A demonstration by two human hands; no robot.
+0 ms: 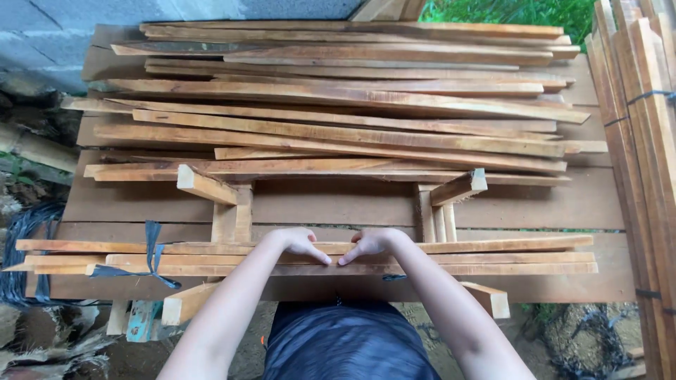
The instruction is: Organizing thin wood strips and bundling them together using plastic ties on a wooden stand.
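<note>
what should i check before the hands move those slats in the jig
1. Left hand on the near slats: ok, fingers flat on top.
2. Right hand beside it: ok, fingertips nearly meet.
3. Slats seated between the jig blocks: cannot tell.
4. Slat ends flush: not ok, left ends staggered.
5. Black strap clear of slats: not ok, it crosses them.
6. Loose slat pile behind stable: cannot tell.

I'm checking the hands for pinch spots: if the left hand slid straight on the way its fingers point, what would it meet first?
The left hand points right along the bundle of wooden slats. It would most likely meet the right hand's fingers first; their tips look almost touching, though depth is unclear.
</note>
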